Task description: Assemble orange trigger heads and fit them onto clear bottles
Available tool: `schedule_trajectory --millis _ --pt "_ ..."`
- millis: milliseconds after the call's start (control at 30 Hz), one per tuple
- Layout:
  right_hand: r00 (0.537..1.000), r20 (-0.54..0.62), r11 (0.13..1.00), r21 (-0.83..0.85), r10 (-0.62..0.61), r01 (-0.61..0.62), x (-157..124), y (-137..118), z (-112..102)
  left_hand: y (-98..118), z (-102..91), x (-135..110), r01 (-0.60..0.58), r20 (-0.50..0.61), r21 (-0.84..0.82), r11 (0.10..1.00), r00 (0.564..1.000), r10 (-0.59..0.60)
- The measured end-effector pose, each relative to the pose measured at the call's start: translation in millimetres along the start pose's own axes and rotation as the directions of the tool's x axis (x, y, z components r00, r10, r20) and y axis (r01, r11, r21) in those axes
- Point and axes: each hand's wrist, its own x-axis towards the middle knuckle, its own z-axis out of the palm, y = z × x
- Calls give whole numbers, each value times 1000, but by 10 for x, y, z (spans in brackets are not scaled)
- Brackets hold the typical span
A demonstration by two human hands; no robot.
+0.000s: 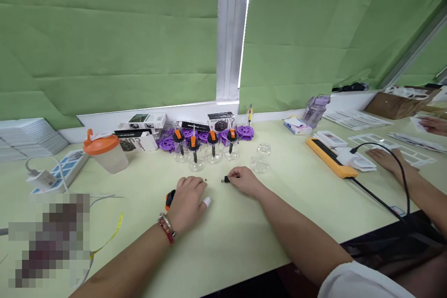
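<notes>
Matt tabletop (244,233); clear jars (260,157), probably glass; glossy orange plastic cap (169,199).

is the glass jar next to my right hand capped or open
Open: the glass jar carries no orange cap, unlike the four capped jars in the row.

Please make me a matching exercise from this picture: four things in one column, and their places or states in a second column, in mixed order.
Things:
1 left hand
2 right hand
3 cup with orange lid
4 purple bottle

Places or states:
A pinches a small black part
B stands beside the white power strip
C closed on an orange-and-black piece
D stands at the far edge of the table, on the right

Pairs: 1-C, 2-A, 3-B, 4-D.
</notes>
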Motion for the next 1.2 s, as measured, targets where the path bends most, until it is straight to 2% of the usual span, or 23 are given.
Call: schedule_trajectory --millis 67,167,267,367,467,567,900,1033,1200 --pt "1000 12 1000 12 0 0 7 13 -2 138 48 170 -45 108 4 999 993 45" --pt "1000 21 1000 30 -2 1 2 21 -4 253 202 430 -11 199 77 997 980 -5" --pt "998 62 1000 19 12 -13 -7 16 -26 257 358 605 22 218 109 994 975 -46" --pt "994 105 999 -33 -8 12 -2 14 -88 212 427 652 22 228 125 992 972 -50" --pt "993 99 989 -127 -59 72 21 23 -168 164 415 614 19 226 144 989 973 -51" --pt "995 75 976 -204 -61 75 38 28 -197 120 380 578 24 227 164 986 972 -61" --pt "988 31 957 -245 -154 157 36 -19 -14 -39 295 683 65 198 211 975 974 -108" --pt "985 22 947 -275 -170 169 38 -32 -5 -35 253 738 66 185 215 974 977 -107" --pt "982 55 922 -338 -180 188 18 -75 14 39 267 837 -4 192 207 978 981 -37"
